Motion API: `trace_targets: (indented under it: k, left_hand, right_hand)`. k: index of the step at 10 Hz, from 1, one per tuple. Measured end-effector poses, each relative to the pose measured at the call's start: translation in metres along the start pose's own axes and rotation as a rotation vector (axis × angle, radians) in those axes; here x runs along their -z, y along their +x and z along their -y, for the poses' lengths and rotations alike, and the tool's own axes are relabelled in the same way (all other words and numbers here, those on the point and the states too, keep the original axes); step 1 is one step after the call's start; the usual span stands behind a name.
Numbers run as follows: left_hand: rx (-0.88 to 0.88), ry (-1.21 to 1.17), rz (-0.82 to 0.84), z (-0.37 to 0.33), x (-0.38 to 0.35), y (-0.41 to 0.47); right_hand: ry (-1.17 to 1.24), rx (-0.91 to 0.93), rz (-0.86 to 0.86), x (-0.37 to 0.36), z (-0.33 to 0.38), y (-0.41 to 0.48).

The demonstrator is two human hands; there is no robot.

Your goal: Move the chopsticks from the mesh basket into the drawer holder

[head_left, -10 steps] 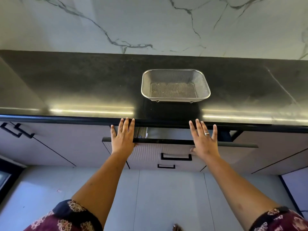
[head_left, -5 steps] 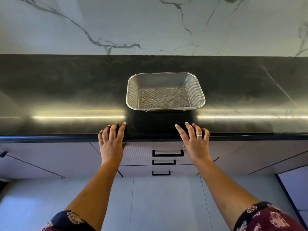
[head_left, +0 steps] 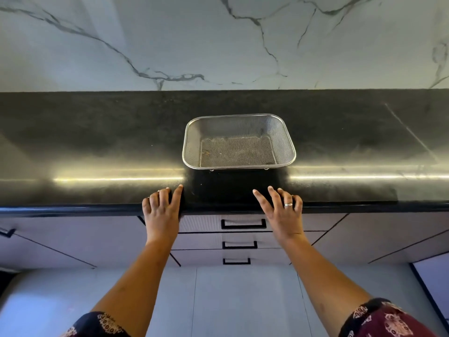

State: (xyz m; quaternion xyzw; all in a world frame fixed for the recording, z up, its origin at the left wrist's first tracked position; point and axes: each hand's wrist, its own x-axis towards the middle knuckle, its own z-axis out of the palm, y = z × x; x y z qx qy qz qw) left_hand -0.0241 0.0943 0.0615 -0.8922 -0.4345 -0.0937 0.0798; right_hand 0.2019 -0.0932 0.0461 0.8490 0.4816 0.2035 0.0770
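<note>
On the counter edge (head_left: 73, 210), left hand (head_left: 162, 212) and right hand (head_left: 283, 215) spread, grip holding nothing, mesh basket (head_left: 192, 142) beyond

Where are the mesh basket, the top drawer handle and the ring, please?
mesh basket (head_left: 239, 152), head view, on its mesh floor.
top drawer handle (head_left: 243, 227), head view, on its lower bar.
ring (head_left: 288, 204), head view, on the band, on a right-hand finger.

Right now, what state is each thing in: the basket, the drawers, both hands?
Mesh basket: upright on the countertop, no chopsticks in it.
Top drawer: shut.
Middle drawer: shut.
Bottom drawer: shut.
Left hand: open, fingers on the counter edge, holding nothing.
Right hand: open, fingers on the counter edge, holding nothing.
</note>
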Motion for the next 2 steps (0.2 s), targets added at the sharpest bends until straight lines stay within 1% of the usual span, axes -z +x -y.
trace_targets:
  k: [1,2]
  left_hand:
    - [-0.023,0.054,0.172,-0.001,0.013,0.0]
    - [-0.043,0.065,0.271,-0.004,0.026,-0.002]
  right_hand:
    - [0.043,-0.022,0.13,0.015,-0.003,-0.004]
    - [0.136,0.028,0.115,0.032,-0.011,0.0]
